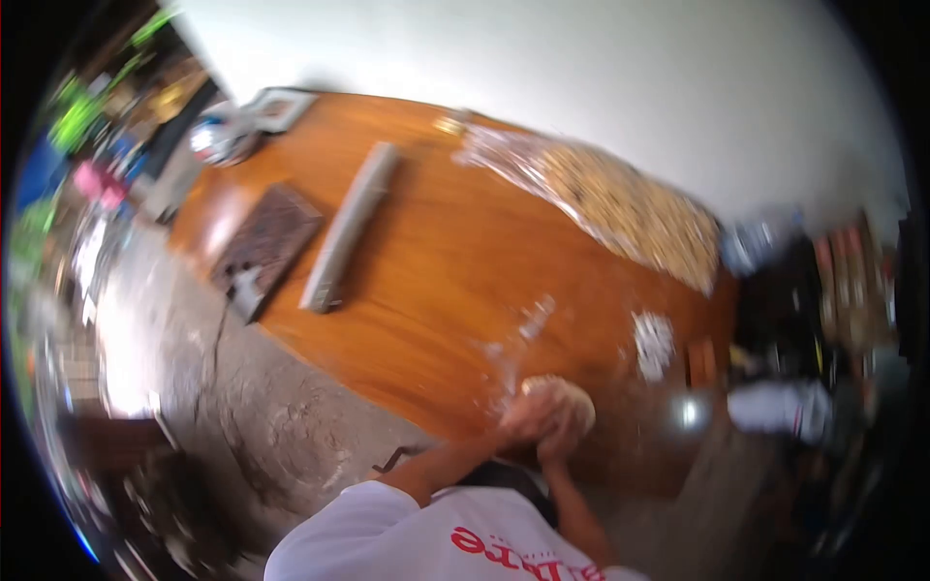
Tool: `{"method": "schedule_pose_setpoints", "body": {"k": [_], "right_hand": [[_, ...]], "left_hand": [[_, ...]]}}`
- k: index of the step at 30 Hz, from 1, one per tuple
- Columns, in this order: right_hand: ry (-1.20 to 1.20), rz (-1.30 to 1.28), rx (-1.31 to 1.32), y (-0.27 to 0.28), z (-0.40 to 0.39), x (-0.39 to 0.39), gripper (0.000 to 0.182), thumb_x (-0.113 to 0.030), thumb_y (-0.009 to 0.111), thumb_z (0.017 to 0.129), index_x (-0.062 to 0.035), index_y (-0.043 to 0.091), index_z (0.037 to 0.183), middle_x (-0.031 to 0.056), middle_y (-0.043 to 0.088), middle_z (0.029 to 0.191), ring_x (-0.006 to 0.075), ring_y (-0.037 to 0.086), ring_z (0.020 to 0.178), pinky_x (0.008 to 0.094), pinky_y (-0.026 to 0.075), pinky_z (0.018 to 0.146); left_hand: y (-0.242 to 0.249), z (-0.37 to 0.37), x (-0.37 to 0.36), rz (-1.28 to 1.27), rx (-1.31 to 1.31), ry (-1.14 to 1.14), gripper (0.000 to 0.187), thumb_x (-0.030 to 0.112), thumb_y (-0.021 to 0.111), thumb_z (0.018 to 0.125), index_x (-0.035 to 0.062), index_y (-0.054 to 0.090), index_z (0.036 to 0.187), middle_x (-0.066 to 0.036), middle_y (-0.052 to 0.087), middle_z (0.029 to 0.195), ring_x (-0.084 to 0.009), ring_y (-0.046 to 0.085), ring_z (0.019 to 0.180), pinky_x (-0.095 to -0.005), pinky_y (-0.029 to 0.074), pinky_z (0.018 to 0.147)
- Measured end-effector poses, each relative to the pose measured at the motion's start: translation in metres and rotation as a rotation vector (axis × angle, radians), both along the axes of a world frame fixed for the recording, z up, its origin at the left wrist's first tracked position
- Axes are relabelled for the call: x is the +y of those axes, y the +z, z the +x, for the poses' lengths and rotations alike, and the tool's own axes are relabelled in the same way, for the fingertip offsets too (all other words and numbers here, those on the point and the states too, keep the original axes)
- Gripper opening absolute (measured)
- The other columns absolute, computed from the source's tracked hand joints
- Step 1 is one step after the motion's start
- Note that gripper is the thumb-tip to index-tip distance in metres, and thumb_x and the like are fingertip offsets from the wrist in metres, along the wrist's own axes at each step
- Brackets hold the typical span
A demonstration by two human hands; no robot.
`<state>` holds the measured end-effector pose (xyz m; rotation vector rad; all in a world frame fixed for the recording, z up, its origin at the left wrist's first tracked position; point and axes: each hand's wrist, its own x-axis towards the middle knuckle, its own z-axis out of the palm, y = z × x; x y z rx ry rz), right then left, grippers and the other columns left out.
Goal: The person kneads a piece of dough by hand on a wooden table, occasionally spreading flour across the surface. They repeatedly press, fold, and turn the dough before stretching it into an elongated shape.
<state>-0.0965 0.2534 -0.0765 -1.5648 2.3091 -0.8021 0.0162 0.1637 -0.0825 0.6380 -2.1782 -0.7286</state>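
A pale lump of dough (579, 399) lies near the front edge of the wooden table (436, 232). My left hand (531, 411) presses onto it from the left. Just right of that, my right hand (559, 438) grips its near side, and the two hands touch. Motion blur hides the separate fingers. White flour streaks (528, 324) mark the wood beyond the dough, and a small heap of white flour (653, 346) sits to the right.
A clear plastic bag of tan pieces (620, 198) lies along the wall. On the left are a long grey bar (351, 228), a dark brown flat block (269, 240) and a shiny round object (223, 137). White cloth (783, 407) is at the right.
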Motion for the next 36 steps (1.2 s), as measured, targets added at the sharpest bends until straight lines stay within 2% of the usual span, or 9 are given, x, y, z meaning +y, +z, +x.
{"method": "schedule_pose_setpoints", "body": {"k": [2, 6, 10, 21, 26, 28, 30, 34, 36], "right_hand": [[-0.040, -0.116, 0.107, -0.016, -0.008, -0.018, 0.055, -0.039, 0.043, 0.103, -0.0073, 0.048, 0.148, 0.0268, 0.044, 0.149, 0.0484, 0.038, 0.141, 0.0593, 0.026, 0.118], [-0.146, -0.025, 0.211, 0.008, -0.034, -0.079, 0.050, -0.034, 0.046, 0.101, -0.0087, 0.050, 0.144, 0.0237, 0.042, 0.150, 0.0463, 0.037, 0.140, 0.0604, 0.024, 0.118], [-0.171, 0.142, 0.275, 0.019, -0.074, -0.125, 0.049, -0.032, 0.047, 0.099, -0.0104, 0.052, 0.143, 0.0232, 0.045, 0.149, 0.0468, 0.038, 0.139, 0.0622, 0.024, 0.116], [0.030, -0.008, 0.230, 0.011, -0.165, -0.227, 0.054, -0.033, 0.054, 0.092, -0.0104, 0.052, 0.140, 0.0204, 0.048, 0.146, 0.0417, 0.044, 0.136, 0.0575, 0.032, 0.111], [-0.057, -0.117, 0.203, 0.008, -0.180, -0.254, 0.054, -0.027, 0.063, 0.088, -0.0091, 0.051, 0.137, 0.0169, 0.053, 0.139, 0.0370, 0.046, 0.133, 0.0514, 0.037, 0.108], [-0.069, -0.194, 0.202, 0.000, -0.172, -0.243, 0.045, -0.028, 0.061, 0.089, -0.0088, 0.057, 0.129, 0.0150, 0.056, 0.133, 0.0351, 0.048, 0.130, 0.0522, 0.038, 0.106], [0.037, -0.282, 0.442, -0.011, -0.157, -0.225, 0.035, -0.027, 0.059, 0.090, -0.0085, 0.065, 0.120, 0.0142, 0.060, 0.127, 0.0335, 0.050, 0.129, 0.0526, 0.039, 0.106], [0.556, 0.022, 0.753, 0.034, -0.136, -0.199, 0.032, -0.034, 0.059, 0.095, -0.0082, 0.073, 0.109, 0.0136, 0.064, 0.125, 0.0326, 0.051, 0.130, 0.0548, 0.032, 0.115], [0.525, -0.139, 0.754, 0.058, -0.135, -0.190, 0.032, -0.035, 0.060, 0.095, -0.0077, 0.075, 0.101, 0.0131, 0.068, 0.117, 0.0314, 0.054, 0.126, 0.0576, 0.031, 0.116]], "left_hand": [[-0.009, -0.015, -0.014, 0.059, -0.352, -0.008, 0.048, 0.029, 0.055, 0.096, 0.0126, 0.058, 0.141, -0.018, 0.045, 0.153, -0.0420, 0.034, 0.146, -0.0603, 0.025, 0.119], [0.006, -0.052, -0.069, 0.156, -0.426, 0.141, 0.054, 0.035, 0.047, 0.098, 0.0116, 0.052, 0.146, -0.015, 0.044, 0.154, -0.0408, 0.031, 0.148, -0.0604, 0.015, 0.121], [0.015, -0.085, -0.118, 0.175, -0.478, 0.144, 0.056, 0.037, 0.046, 0.097, 0.0105, 0.052, 0.146, -0.015, 0.047, 0.153, -0.0433, 0.034, 0.146, -0.0626, 0.018, 0.119], [0.005, -0.145, -0.216, 0.039, -0.501, 0.199, 0.054, 0.032, 0.047, 0.098, 0.0097, 0.050, 0.147, -0.013, 0.046, 0.154, -0.0382, 0.030, 0.149, -0.0550, 0.018, 0.124], [-0.004, -0.140, -0.179, 0.033, -0.360, 0.307, 0.052, 0.028, 0.051, 0.101, 0.0020, 0.048, 0.146, -0.019, 0.047, 0.152, -0.0396, 0.035, 0.146, -0.0498, 0.027, 0.121], [0.013, -0.128, -0.132, 0.510, -0.150, 0.289, 0.054, 0.030, 0.054, 0.101, -0.0006, 0.046, 0.146, -0.026, 0.049, 0.146, -0.0424, 0.040, 0.141, -0.0505, 0.034, 0.116], [0.020, -0.112, -0.092, 0.386, -0.142, 0.319, 0.060, 0.033, 0.056, 0.100, -0.0036, 0.044, 0.146, -0.031, 0.050, 0.142, -0.0448, 0.045, 0.135, -0.0504, 0.039, 0.111], [0.020, -0.088, -0.059, 0.346, -0.227, 0.364, 0.063, 0.033, 0.060, 0.098, -0.0053, 0.044, 0.145, -0.032, 0.048, 0.143, -0.0462, 0.050, 0.131, -0.0494, 0.044, 0.107], [0.025, -0.080, -0.058, 0.416, -0.283, 0.349, 0.063, 0.032, 0.066, 0.094, -0.0054, 0.049, 0.141, -0.030, 0.058, 0.133, -0.0452, 0.059, 0.119, -0.0482, 0.050, 0.098]]}}
